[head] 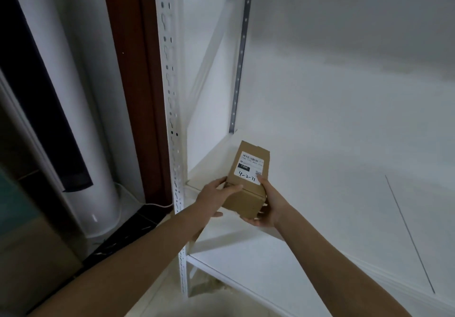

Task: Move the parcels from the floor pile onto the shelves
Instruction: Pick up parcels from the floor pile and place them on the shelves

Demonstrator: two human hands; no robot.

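Note:
A small brown cardboard parcel (248, 188) with a white shipping label marked "4-2-71" is held over the left front corner of a white shelf board (332, 169). My left hand (216, 196) grips its left side, thumb across the top edge. My right hand (268, 206) grips its right side and cups the near lower corner. The parcel's near end sticks out past the shelf's front edge; whether its far end rests on the board I cannot tell.
A white perforated upright (172, 119) stands just left of the parcel, and a grey rear post (240, 65) rises at the back corner. A lower shelf board (258, 267) lies beneath. To the left are a brown door frame (138, 95) and a white cylindrical appliance (81, 119).

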